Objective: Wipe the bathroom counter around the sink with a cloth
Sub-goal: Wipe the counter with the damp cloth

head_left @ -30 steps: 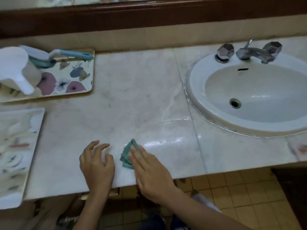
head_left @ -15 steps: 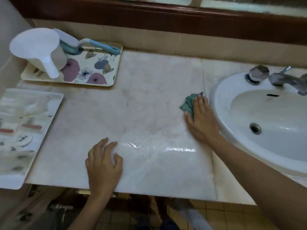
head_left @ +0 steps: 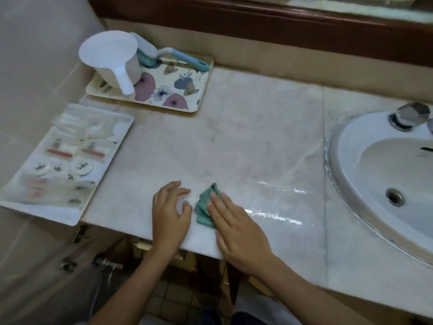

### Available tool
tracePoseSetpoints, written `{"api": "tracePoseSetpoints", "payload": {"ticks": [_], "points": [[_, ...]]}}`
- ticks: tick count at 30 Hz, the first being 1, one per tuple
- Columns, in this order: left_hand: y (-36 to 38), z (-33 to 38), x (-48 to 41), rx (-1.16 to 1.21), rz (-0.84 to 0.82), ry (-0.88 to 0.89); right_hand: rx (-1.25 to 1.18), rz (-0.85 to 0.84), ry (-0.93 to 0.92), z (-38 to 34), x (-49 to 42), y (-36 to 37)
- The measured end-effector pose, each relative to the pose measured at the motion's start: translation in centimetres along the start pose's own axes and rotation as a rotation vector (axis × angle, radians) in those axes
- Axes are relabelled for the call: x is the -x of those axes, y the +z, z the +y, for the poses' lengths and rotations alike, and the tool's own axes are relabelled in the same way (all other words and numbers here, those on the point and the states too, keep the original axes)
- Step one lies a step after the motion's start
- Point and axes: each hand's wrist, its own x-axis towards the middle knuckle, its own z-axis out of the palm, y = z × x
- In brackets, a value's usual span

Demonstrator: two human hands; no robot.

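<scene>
Right hand (head_left: 236, 228) is flat on a folded teal cloth (head_left: 204, 208), fingers straight and together, pressing it down onto the marble tabletop (head_left: 234, 141) right at the front edge. About half the cloth pokes out past the fingertips. Left hand (head_left: 169, 212) sits just beside it, almost touching the cloth. Its fingers are loosely curled with the tips resting on the stone, and it isn't holding anything.

To the right of the cloth there's a shiny wet streak (head_left: 274, 215) running toward the sink (head_left: 337, 165), which is cut off by the frame edge. You can see the drain (head_left: 394, 197) and one chrome faucet knob (head_left: 408, 116) at the back.

Far left corner has a floral tray (head_left: 164, 77) with a white plastic scoop (head_left: 112, 59) on it and a brush with a blue handle (head_left: 185, 58) leaning behind the scoop. In front of that is a white tray (head_left: 58, 214) of wrapped toiletries, too blurry to say exactly what. It hangs a bit over the front edge, well apart from both hands.
</scene>
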Motion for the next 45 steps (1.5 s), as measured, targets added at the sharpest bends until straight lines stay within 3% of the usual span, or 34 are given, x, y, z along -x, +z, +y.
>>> {"api": "tracePoseSetpoints", "payload": {"ticks": [4,9,14,18,22,24,26,28,31,37,42,45], "points": [[-3.2,-2.2,0.2,-0.039,0.112,-0.107,0.141,-0.049,-0.047,6.5,4.6,-2.5],[-6.0,-6.7,0.9,-0.36,0.067,-0.169,0.127,0.048,0.374,11.8,-1.2,-5.1],[-5.6,-7.8,0.9,-0.486,0.001,-0.155,0.092,0.107,0.597,8.8,-10.9,-4.2],[-5.6,-8.1,1.0,-0.491,0.006,-0.153,0.022,0.095,0.457,1.1,-13.9,-1.7],[-5.5,-8.0,1.1,-0.438,0.028,-0.169,0.051,0.034,0.032,-6.0,-9.0,1.8],[-5.5,-8.0,1.1,-0.411,0.036,-0.173,0.111,-0.067,-0.206,-5.8,-5.0,2.1],[-5.4,-8.1,1.2,-0.388,0.045,-0.169,0.136,-0.137,-0.306,-3.0,-2.0,1.1],[-5.4,-8.2,1.2,-0.395,0.047,-0.17,0.174,-0.125,-0.261,1.0,-1.1,-0.4],[-5.3,-8.2,1.0,-0.451,0.024,-0.191,0.15,-0.08,0.003,5.1,-4.5,-2.7],[-5.4,-8.6,1.1,-0.496,-0.008,-0.194,0.075,0.029,0.376,1.8,-16.3,-2.0],[-6.5,-8.5,1.1,-0.313,-0.108,-0.166,0.019,-0.013,0.181,-6.4,-19.8,0.6],[-7.8,-7.9,3.8,-0.308,0.016,-0.17,0.009,-0.086,0.019,-10.7,-18.3,2.3]]}}
